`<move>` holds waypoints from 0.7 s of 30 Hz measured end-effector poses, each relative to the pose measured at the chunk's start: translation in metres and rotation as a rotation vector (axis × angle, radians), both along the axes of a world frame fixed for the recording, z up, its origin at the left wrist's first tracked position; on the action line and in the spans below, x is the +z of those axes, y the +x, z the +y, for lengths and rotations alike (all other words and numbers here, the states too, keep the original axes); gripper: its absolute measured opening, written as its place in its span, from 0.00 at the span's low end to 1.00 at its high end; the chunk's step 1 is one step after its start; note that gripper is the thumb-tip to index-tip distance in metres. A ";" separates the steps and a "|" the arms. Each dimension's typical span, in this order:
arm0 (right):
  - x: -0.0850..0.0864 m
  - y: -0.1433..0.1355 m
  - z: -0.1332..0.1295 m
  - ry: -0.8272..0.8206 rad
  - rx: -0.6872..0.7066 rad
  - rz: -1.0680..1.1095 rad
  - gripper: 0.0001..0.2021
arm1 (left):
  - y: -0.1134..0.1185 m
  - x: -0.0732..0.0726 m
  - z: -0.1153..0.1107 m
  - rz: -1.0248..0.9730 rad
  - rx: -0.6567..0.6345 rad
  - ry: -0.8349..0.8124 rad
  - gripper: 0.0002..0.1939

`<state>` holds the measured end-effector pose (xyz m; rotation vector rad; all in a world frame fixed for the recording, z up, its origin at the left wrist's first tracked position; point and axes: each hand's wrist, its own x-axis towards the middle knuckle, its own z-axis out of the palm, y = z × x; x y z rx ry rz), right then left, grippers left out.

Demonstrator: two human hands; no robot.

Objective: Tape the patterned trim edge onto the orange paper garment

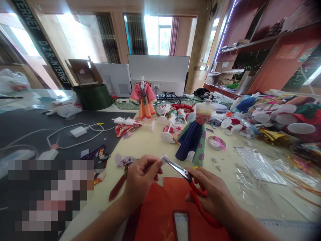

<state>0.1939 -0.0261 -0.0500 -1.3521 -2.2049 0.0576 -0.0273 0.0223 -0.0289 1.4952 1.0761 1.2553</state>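
Observation:
My left hand (143,176) pinches a small white piece (164,161) between thumb and fingers, in front of me at the middle. My right hand (209,188) grips red-handled scissors (186,174), whose metal blades point up and left and reach the white piece. Whether the blades are touching or slightly apart is hard to see. Below both hands lies orange-red fabric (160,207) with a dark-edged cutout. Just beyond my right hand stands a small dress form (204,113) in a dark blue and green floral garment.
Another dressed form (143,98) in pink and orange stands before a monitor (158,72). Piled forms and cloth (283,110) crowd the right. A small round dish (216,143), clear plastic packets (258,164) and a white charger (78,132) with cable lie around.

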 end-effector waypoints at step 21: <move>0.004 0.002 0.002 0.081 0.041 0.014 0.20 | -0.002 0.001 -0.002 0.002 -0.006 -0.003 0.08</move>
